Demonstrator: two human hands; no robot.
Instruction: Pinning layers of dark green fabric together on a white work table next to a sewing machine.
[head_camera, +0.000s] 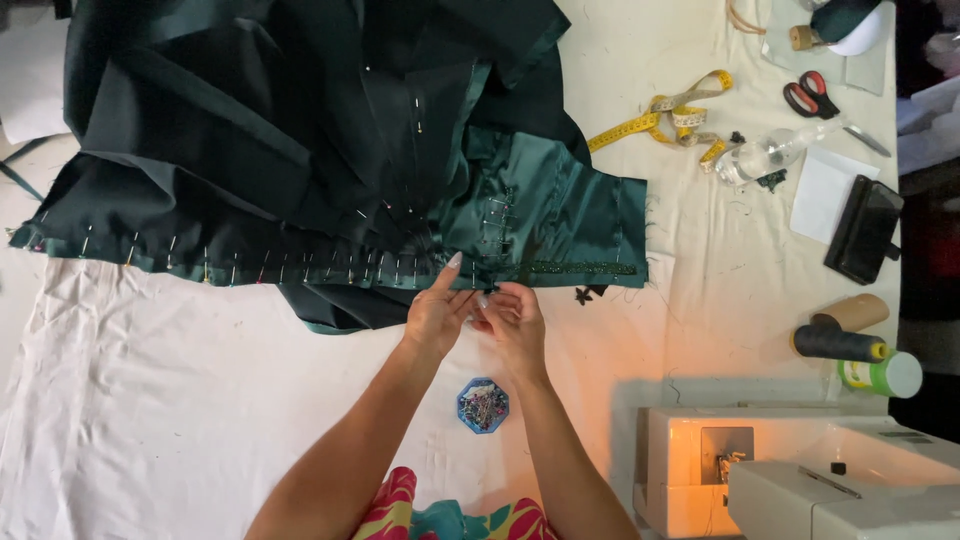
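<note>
A large dark green garment (300, 130) lies spread over the table, its lower hem studded with several pins. A shiny green satin part (560, 200) carries a strip of beaded trim (580, 268) along its bottom edge. My left hand (437, 312) rests at the hem with its index finger stretched up onto the fabric. My right hand (513, 318) is right beside it, fingers curled and pinching at the hem edge near the trim's left end; what it pinches is too small to tell. A blue octagonal box of pins (483, 404) sits just below both hands.
A white cloth (150, 400) covers the table. A yellow tape measure (670, 118), red-handled scissors (815, 98), a clear bottle (765, 155), a white pad (822, 195), a black case (863, 230) and thread spools (840, 342) lie at the right. A white sewing machine (790, 470) stands at the bottom right.
</note>
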